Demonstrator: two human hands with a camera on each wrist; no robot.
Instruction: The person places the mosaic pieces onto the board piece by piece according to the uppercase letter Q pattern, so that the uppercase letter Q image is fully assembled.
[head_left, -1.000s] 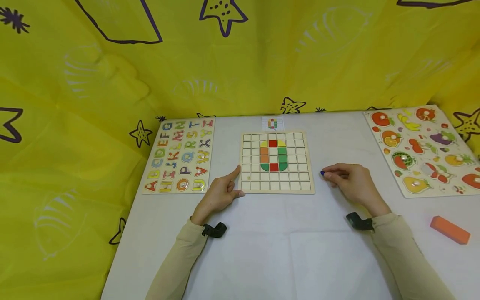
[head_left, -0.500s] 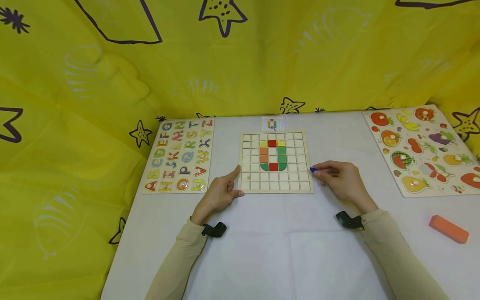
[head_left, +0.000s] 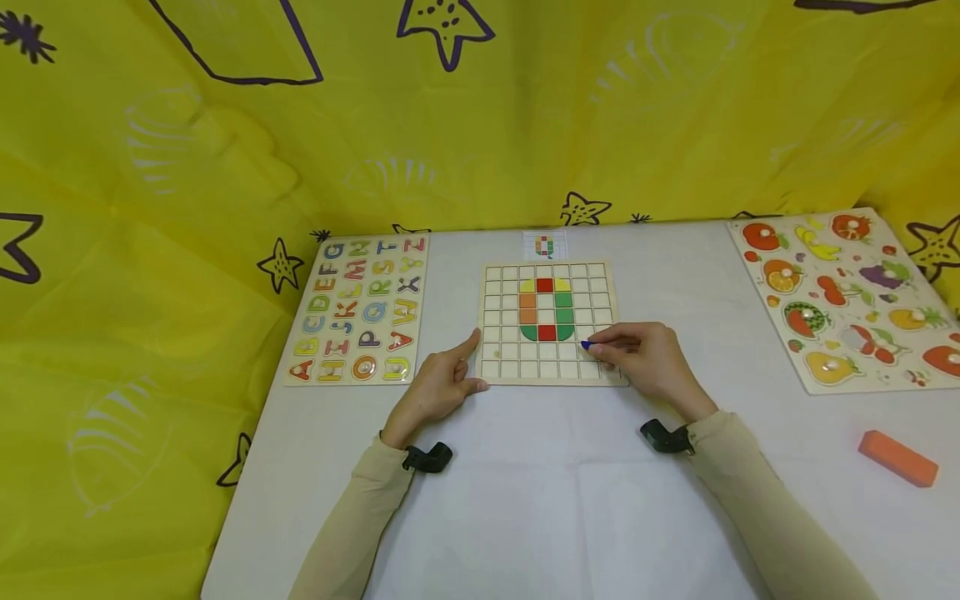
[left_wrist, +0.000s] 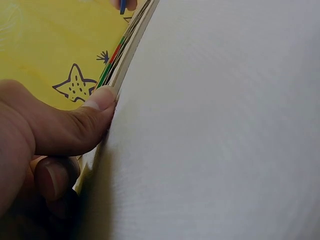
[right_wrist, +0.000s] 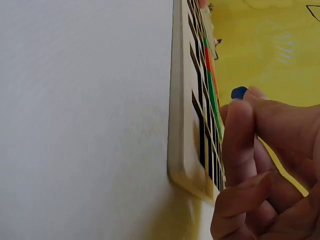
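A wooden grid board (head_left: 521, 367) lies flat on the white table, with red, yellow, orange and green tiles forming a ring on it. Thumb and index finger of my left hand (head_left: 441, 385), spread apart, touch the board's left side and near-left corner; its other fingers are curled under. Between thumb and fingertips, my right hand (head_left: 648, 354) pinches a small blue tile (head_left: 585, 344) over the right part of the board, just below and right of the ring. From the right wrist view, the blue tile (right_wrist: 238, 93) appears raised above the board, mostly covered by fingers.
Behind the board lies a small printed pattern card (head_left: 544, 246). An alphabet puzzle (head_left: 358, 312) lies at the left and a fruit puzzle (head_left: 847, 300) at the right. An orange block (head_left: 897, 458) sits near the right front. Yellow cloth (head_left: 480, 142) hangs behind the table.
My right hand has moved left with the blue tile, from beside the board's right edge to over its squares. The left hand has stayed at the board's corner.
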